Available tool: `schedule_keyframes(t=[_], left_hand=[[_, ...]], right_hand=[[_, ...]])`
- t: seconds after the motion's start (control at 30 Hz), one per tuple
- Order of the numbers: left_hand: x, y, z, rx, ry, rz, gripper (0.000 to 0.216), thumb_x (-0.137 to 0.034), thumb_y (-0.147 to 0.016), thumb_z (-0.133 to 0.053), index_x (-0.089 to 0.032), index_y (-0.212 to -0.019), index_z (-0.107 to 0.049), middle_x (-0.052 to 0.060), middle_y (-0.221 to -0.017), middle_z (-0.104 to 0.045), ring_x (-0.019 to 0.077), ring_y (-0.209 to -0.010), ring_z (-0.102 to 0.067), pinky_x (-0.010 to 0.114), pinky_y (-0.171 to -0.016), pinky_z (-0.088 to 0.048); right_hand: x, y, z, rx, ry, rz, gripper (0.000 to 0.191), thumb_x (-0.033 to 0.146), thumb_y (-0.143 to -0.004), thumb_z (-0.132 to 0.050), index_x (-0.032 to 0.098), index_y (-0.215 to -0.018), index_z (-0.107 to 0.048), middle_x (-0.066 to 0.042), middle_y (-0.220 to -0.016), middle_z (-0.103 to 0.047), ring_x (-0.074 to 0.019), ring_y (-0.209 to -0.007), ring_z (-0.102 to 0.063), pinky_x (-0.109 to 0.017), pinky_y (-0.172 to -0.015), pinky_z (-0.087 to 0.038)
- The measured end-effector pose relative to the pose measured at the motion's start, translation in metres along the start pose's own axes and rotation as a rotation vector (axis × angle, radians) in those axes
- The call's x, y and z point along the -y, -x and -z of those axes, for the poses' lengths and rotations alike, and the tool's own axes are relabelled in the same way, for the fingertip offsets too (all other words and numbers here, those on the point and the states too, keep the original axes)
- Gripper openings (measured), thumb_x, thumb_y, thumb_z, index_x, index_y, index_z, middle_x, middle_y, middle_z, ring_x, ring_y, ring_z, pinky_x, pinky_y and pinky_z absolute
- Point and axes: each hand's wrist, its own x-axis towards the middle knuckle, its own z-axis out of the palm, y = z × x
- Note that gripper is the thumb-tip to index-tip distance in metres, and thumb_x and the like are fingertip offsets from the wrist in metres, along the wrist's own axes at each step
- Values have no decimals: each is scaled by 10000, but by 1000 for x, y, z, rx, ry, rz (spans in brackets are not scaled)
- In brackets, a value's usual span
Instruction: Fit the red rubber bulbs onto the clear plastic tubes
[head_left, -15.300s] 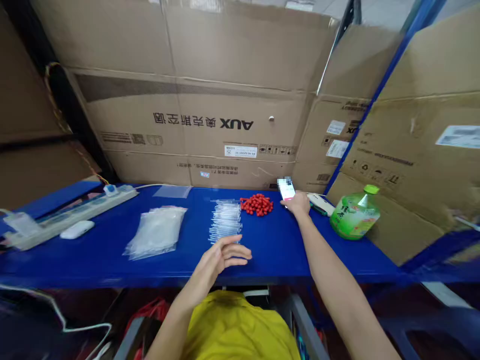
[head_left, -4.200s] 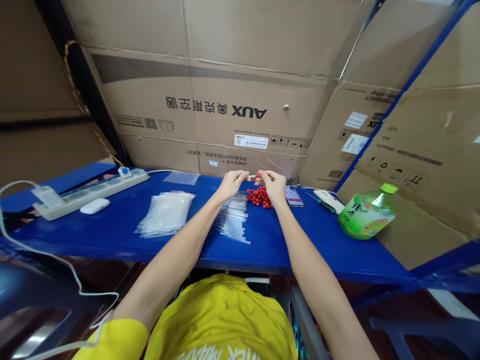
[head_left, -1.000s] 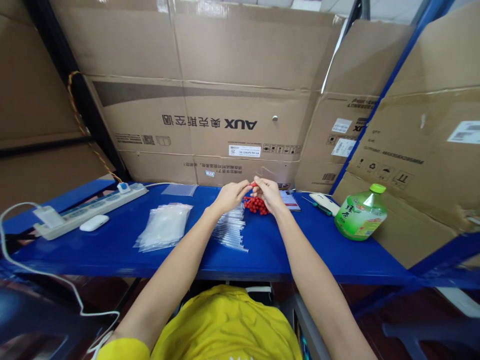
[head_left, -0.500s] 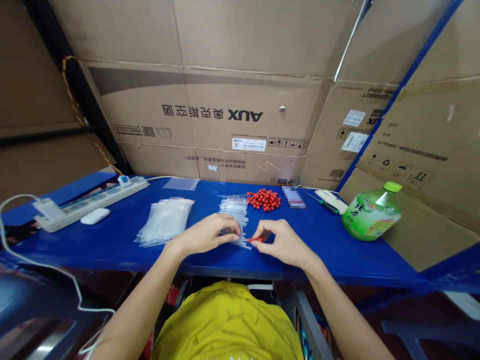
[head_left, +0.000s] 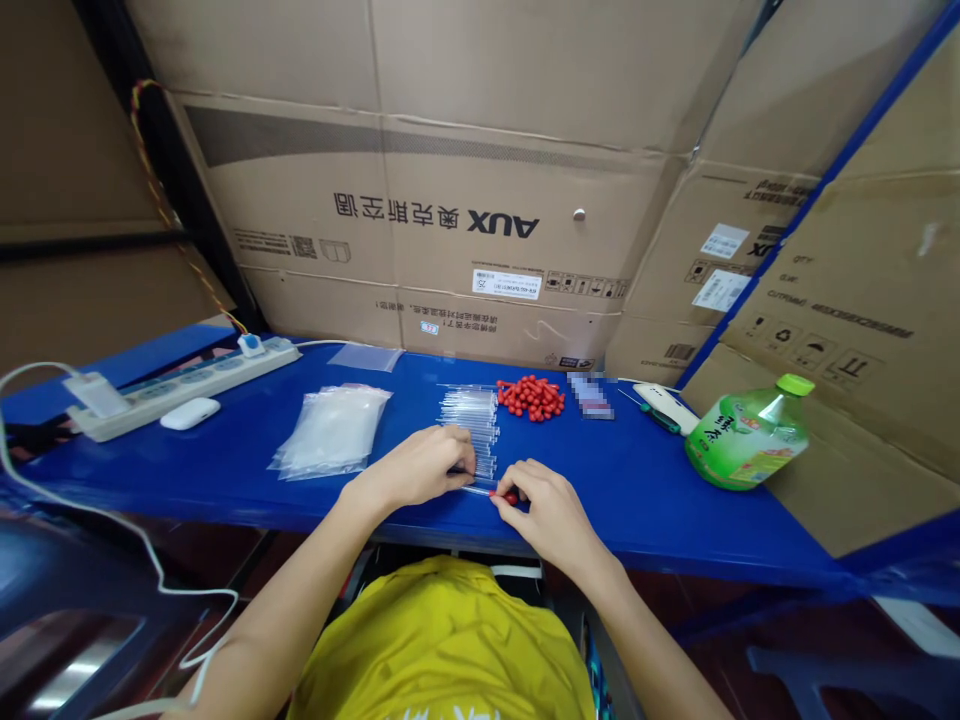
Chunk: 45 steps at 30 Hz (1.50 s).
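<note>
A thin clear tube (head_left: pixel 478 490) lies between my two hands, low over the table near its front edge. My left hand (head_left: pixel 427 470) is closed on its left end, thumb and forefinger pinched. Closed from the other side, my right hand (head_left: pixel 553 512) grips a small red rubber bulb (head_left: pixel 511 496) that meets the tube's right end; how far the tube goes in is hidden by the fingers. Just beyond my left fingertips lies a row of similar clear tubes (head_left: pixel 472 408). A heap of red bulbs (head_left: pixel 531 397) sits right of that row.
Clear plastic bags (head_left: pixel 334 432) are stacked on the blue table (head_left: pixel 622 500) to the left. Farther left are a power strip (head_left: pixel 195 385) and a white case (head_left: pixel 190 413). At right stand a green bottle (head_left: pixel 746 435) and a green-handled tool (head_left: pixel 660 418). Cardboard (head_left: pixel 420 230) walls the back.
My right hand has brought the red bulb left and down against the tube's end. My left hand has closed on the tube and drawn it nearer the front edge, apart from the row.
</note>
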Motion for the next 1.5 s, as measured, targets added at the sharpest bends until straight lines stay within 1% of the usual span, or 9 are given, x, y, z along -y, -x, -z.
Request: schedule_keyframes(t=[0.2, 0.4, 0.57, 0.7, 0.97, 1.07, 1.2, 1.27, 1.5], left_hand=[[7, 7, 16, -62, 7, 45, 85, -226, -909, -624, -220, -898, -708, 34, -962, -725, 197, -883, -678, 280, -792, -461], [10, 14, 35, -161, 224, 83, 200, -366, -960, -596, -206, -921, -711, 37, -924, -741, 178, -831, -659, 268, -778, -479], [10, 10, 28, -134, 520, 126, 236, -408, -956, -610, -185, -929, -683, 21, -782, -711, 158, -708, -637, 258, -703, -502], [12, 0, 14, -201, 617, 91, 295, -375, -964, -598, -182, -1184, -638, 42, -928, -721, 167, -790, -669, 274, -755, -526], [14, -11, -10, -279, 540, 183, 242, -377, -1031, -443, -183, -1052, -586, 15, -799, -643, 167, -720, -602, 279, -714, -467], [14, -12, -15, -237, 475, 173, 209, -338, -1037, -402, -194, -996, -549, -4, -766, -598, 157, -681, -545, 273, -683, -425], [15, -10, -16, -94, 338, 110, 179, -371, -950, -602, -197, -966, -565, -32, -704, -540, 153, -648, -506, 259, -625, -353], [18, -10, -16, -83, 272, 115, 205, -362, -901, -682, -195, -977, -590, -31, -713, -546, 155, -659, -522, 256, -620, -342], [29, -9, -16, -120, 165, 142, 160, -315, -979, -587, -187, -922, -664, 20, -787, -651, 169, -718, -597, 261, -671, -397]], right_hand=[[-4, -9, -4, -21, 53, -15, 128, 149, -909, -629, 249, -833, -608, -9, -818, -687, -211, -818, -623, -311, -723, -423], [-3, -17, -9, -14, 117, -15, 91, 204, -889, -694, 254, -895, -618, -10, -891, -717, -220, -861, -626, -309, -716, -417], [-4, -23, -15, -14, 196, 1, 82, 222, -913, -684, 248, -862, -625, -17, -858, -715, -221, -859, -597, -306, -698, -399], [-6, -33, -14, 9, 246, -71, 72, 224, -912, -678, 241, -864, -627, -9, -873, -722, -214, -902, -600, -297, -704, -386], [-6, -49, -4, 63, 282, -192, 66, 282, -920, -685, 245, -896, -636, 5, -920, -734, -192, -922, -637, -276, -686, -354], [-6, -52, -2, 81, 291, -232, 79, 315, -928, -678, 245, -906, -650, -5, -927, -740, -200, -923, -655, -274, -677, -344], [-8, -56, 4, 130, 235, -281, 100, 345, -911, -704, 250, -932, -683, -8, -948, -749, -194, -919, -677, -267, -681, -355], [-10, -57, 8, 163, 181, -283, 100, 344, -891, -732, 256, -926, -700, 5, -940, -754, -184, -915, -682, -263, -692, -366], [-18, -58, 20, 229, 93, -256, 72, 264, -849, -773, 273, -906, -730, 43, -922, -771, -170, -912, -679, -261, -725, -385]])
